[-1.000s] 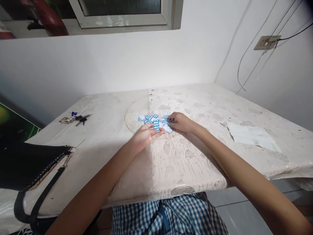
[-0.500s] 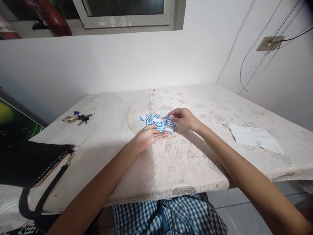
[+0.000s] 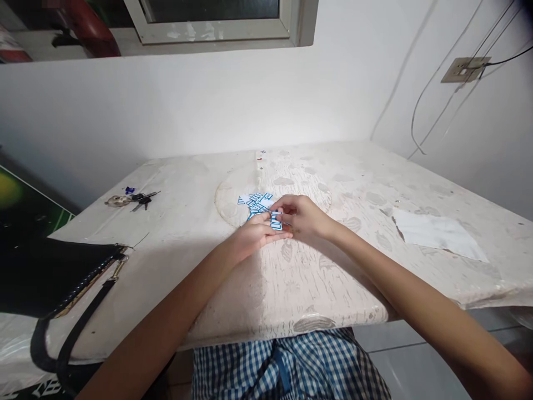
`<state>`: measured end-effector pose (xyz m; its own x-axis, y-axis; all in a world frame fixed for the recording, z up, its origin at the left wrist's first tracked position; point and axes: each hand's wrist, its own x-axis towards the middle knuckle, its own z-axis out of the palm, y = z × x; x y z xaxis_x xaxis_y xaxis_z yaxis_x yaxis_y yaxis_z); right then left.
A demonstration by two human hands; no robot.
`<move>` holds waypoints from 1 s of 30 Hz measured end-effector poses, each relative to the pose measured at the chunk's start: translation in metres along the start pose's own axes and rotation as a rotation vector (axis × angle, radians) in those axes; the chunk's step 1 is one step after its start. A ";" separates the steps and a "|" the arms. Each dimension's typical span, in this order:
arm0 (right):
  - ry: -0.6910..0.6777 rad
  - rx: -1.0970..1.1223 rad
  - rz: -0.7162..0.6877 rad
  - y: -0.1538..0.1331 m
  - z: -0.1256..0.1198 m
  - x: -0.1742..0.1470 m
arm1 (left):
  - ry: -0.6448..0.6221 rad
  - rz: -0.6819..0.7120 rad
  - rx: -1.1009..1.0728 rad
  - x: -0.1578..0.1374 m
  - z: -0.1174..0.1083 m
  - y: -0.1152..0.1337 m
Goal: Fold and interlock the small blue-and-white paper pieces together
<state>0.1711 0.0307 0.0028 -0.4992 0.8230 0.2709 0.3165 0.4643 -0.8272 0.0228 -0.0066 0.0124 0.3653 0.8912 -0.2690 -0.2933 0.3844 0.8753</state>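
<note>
A small stack of white paper pieces with blue outlines (image 3: 276, 224) rests in my left hand (image 3: 253, 236), the thumb along its edge and the fingers beneath. My right hand (image 3: 303, 215) meets it from the right, its thumb and fingertips pinched at the stack's upper edge. Which piece they pinch is too small to make out clearly. Just beyond my hands, a loose pile of similar blue-and-white paper pieces (image 3: 259, 202) lies spread on the table, partly hidden by my fingers.
A patterned cover lies over the table (image 3: 225, 300). Keys (image 3: 144, 200) and a small blue object (image 3: 129, 190) are at the left, behind a black bag (image 3: 62, 272) with a strap. A white cloth or sheet (image 3: 437, 234) lies at the right. A wall (image 3: 233, 105) stands behind.
My right hand has moved left and nearer, from the right part of the pile to the stack in my left hand. My left hand has shifted slightly right and nearer.
</note>
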 end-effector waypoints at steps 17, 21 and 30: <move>0.270 -0.363 -0.096 0.002 -0.012 0.003 | 0.138 0.077 0.003 0.009 -0.014 -0.003; 0.202 -0.458 0.041 0.016 -0.027 0.007 | 0.291 0.137 -0.058 0.012 -0.018 0.004; -0.216 -0.551 -0.024 0.008 -0.021 0.001 | 0.305 0.123 -0.076 0.009 -0.015 0.005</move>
<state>0.1900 0.0421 0.0070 -0.6462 0.7517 0.1321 0.6463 0.6310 -0.4291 0.0119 0.0073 0.0085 0.0456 0.9587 -0.2807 -0.3883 0.2759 0.8792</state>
